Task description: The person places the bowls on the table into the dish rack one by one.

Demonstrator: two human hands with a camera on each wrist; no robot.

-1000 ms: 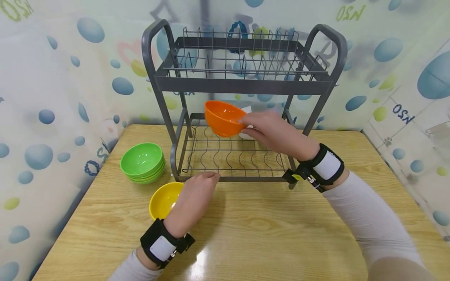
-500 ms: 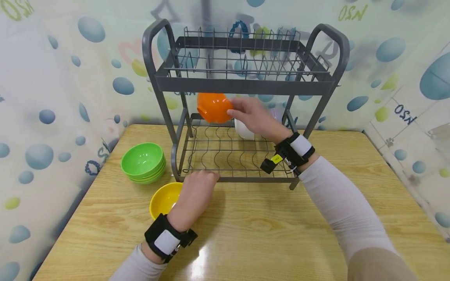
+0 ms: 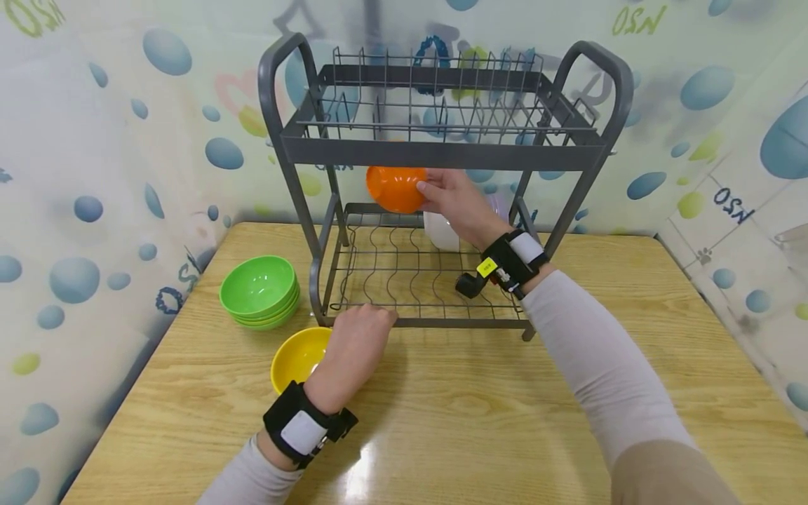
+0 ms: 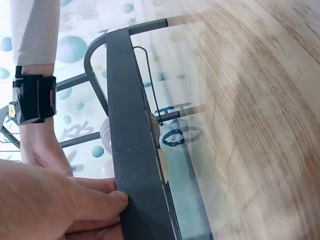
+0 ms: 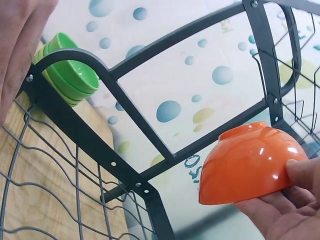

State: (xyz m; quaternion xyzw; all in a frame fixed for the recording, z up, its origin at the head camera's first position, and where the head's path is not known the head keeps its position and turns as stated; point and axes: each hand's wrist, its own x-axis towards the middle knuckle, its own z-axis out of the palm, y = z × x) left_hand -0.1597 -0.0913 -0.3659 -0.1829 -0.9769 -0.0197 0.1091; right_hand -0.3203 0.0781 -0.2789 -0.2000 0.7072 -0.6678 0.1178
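Observation:
My right hand (image 3: 457,200) pinches an orange bowl (image 3: 398,191) by its side, thumb outside and fingers at the rim. It is held in the air between the two tiers of a dark grey dish rack (image 3: 442,154), partly hidden by the upper tier's front bar. In the right wrist view the orange bowl (image 5: 250,165) is turned over, foot ring up. My left hand (image 3: 356,351) grips the lower tier's front bar (image 4: 135,130), thumb on its face. A yellow bowl (image 3: 293,361) stands on the table, partly covered by the left wrist.
A stack of green bowls (image 3: 255,287) stands left of the rack on the wooden table (image 3: 505,421). Behind my right hand is a white container (image 3: 442,233), mostly hidden. Wavy wires cross the lower tier, and a patterned wall covering (image 3: 126,182) rises behind.
The right hand has carried the orange bowl up and back under the upper tier, tipping it from mouth up to foot up. The left hand stays on the bar.

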